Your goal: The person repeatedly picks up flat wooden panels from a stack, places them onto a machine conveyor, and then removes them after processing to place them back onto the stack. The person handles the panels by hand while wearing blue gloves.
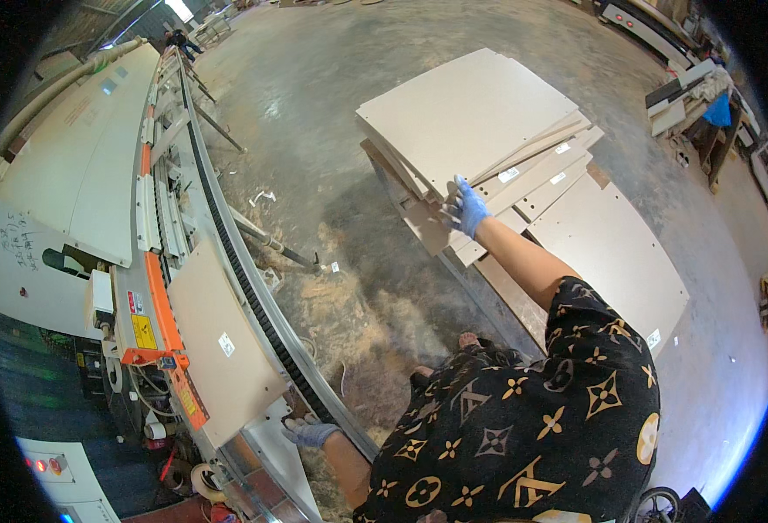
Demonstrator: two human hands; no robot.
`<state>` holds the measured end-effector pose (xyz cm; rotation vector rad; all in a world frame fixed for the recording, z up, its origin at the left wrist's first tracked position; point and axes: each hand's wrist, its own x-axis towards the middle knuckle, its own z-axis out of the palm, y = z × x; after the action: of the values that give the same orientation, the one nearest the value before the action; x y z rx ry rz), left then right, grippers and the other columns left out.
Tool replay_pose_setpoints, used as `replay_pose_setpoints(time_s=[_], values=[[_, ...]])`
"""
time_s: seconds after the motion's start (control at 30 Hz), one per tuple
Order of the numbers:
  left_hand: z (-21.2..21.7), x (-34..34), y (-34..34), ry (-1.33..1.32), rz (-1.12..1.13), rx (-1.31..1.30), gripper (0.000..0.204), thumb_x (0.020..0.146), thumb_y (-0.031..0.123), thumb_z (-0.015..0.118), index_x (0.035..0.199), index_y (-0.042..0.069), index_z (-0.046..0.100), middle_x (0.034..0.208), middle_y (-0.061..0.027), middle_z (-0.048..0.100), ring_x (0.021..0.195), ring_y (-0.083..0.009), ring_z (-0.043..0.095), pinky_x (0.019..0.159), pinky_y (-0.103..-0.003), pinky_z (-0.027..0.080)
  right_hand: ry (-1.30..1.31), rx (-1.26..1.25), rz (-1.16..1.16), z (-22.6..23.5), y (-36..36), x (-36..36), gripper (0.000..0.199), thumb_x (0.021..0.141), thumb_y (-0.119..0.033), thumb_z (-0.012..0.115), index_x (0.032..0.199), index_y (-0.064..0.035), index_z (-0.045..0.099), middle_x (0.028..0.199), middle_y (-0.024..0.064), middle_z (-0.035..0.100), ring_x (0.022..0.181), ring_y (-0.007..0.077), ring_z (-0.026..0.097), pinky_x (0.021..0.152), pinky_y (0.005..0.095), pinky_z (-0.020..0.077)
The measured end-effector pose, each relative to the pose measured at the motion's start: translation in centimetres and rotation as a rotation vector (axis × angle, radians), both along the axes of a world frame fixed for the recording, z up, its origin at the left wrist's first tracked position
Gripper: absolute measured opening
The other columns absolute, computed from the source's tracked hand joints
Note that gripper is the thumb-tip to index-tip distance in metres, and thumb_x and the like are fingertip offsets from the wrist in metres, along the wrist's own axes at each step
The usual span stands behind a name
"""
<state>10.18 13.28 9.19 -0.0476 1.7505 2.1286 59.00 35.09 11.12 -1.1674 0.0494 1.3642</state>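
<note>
My left hand [311, 432], in a light bluish-grey glove, rests at the edge of the machine with its fingers stretched out. Close by, a flat beige panel [220, 344] with a white label lies along the machine bed [266, 449]. My right hand [468, 209], in a blue glove, reaches to the near corner of the top board [475, 109] on a stack. Its fingers are spread at that corner, and the board lies flat. Narrower boards [545, 179] with labels and holes show underneath.
The long machine, with an orange-and-white rail [153, 283] and black cable chain [227, 227], runs along my left. Another large beige board [615, 240] lies right of the stack. A control box [66, 475] stands at lower left. Scraps lie on the dusty concrete floor [336, 301].
</note>
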Motion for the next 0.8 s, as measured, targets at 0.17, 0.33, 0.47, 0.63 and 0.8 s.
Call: replay_pose_setpoints(time_s=[0.17, 0.33, 0.47, 0.63, 0.8], values=[[-0.6, 2.5, 1.4, 0.065, -0.053, 0.099, 0.047, 0.089, 0.026, 0.052, 0.129, 0.007, 0.04, 0.122, -0.0123, 0.047, 0.112, -0.0243, 0.046, 0.087, -0.036, 0.044, -0.285, -0.007, -0.031, -3.3, 3.1, 1.0, 0.038, 0.079, -0.04, 0.066, 0.096, -0.0073, 0.058, 0.081, 0.0087, 0.055, 0.069, 0.0193, 0.051, 0.056, 0.0375, 0.046], [-0.4, 10.4, 2.4, -0.115, -0.769, -0.004, 0.042, 0.091, 0.031, 0.048, 0.126, 0.008, 0.042, 0.124, -0.0128, 0.044, 0.116, -0.0262, 0.044, 0.096, -0.042, 0.038, -0.366, 0.0, 0.148, -2.8, -5.2, -2.4, 0.05, 0.08, -0.043, 0.065, 0.095, 0.0043, 0.059, 0.088, 0.0156, 0.06, 0.074, 0.0217, 0.057, 0.061, 0.035, 0.0493], [-0.4, 17.7, 5.5, -0.454, -1.336, 0.041, 0.06, 0.089, 0.036, 0.052, 0.138, 0.011, 0.03, 0.139, -0.015, 0.036, 0.122, -0.0299, 0.042, 0.101, -0.046, 0.035, 0.016, 0.014, 0.518, -0.3, -15.6, -7.3, 0.051, 0.075, -0.036, 0.073, 0.111, -0.0042, 0.054, 0.094, 0.0109, 0.063, 0.078, 0.0171, 0.061, 0.059, 0.03, 0.053], [-0.5, 19.2, 9.0, -0.589, -1.395, -0.115, 0.06, 0.088, 0.039, 0.051, 0.132, 0.0, 0.037, 0.13, -0.0172, 0.046, 0.118, -0.0332, 0.045, 0.1, -0.044, 0.038, 0.335, 0.129, 0.066, 1.5, -20.4, -1.5, 0.066, 0.072, -0.031, 0.074, 0.125, -0.0048, 0.045, 0.123, 0.0174, 0.052, 0.113, 0.0318, 0.049, 0.098, 0.051, 0.0386], [-0.3, 14.3, 5.5, -0.364, -1.247, -0.023, 0.045, 0.087, 0.026, 0.058, 0.122, 0.0, 0.049, 0.113, -0.0115, 0.057, 0.103, -0.0216, 0.055, 0.086, -0.034, 0.048, 0.324, 0.186, 0.112, 0.9, -20.6, 4.7, 0.05, 0.081, -0.026, 0.063, 0.122, -0.0017, 0.05, 0.12, 0.0133, 0.056, 0.11, 0.0302, 0.052, 0.098, 0.0425, 0.0394]])
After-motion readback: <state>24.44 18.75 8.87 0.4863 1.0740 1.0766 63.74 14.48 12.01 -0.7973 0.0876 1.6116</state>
